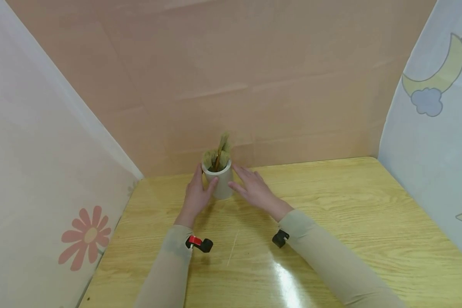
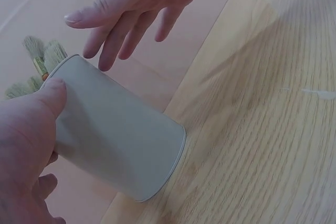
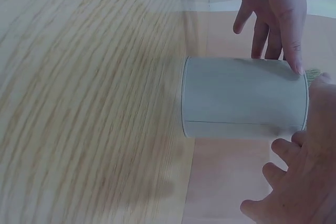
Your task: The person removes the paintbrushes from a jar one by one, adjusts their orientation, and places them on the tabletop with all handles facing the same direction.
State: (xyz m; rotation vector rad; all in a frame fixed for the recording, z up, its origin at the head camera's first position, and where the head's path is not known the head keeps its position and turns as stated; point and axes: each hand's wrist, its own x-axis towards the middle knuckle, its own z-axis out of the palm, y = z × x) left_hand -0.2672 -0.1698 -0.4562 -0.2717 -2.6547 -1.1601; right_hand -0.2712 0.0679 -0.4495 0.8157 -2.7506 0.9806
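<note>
A pale grey cylindrical pot [image 1: 223, 186] stands upright on the table near its back edge. Several bristle brushes [image 1: 224, 145] poke out of its top, bristles up. My left hand [image 1: 196, 196] holds the pot's left side near the rim, and in the left wrist view its thumb [image 2: 54, 95] lies on the pot wall. On the other side is my right hand [image 1: 256, 188], fingers spread and extended beside the pot; whether its fingertips touch the wall is hard to tell. The right wrist view shows the pot [image 3: 241, 98] between both hands, with a thin seam along it.
The wood-grain table [image 1: 331, 205] stretches in front and to the right. A brownish-pink cloth [image 1: 254, 77] hangs right behind the pot. Light printed sheets form the left side [image 1: 34, 128] and the right side [image 1: 427, 149]. Small black mounts sit on both wrists.
</note>
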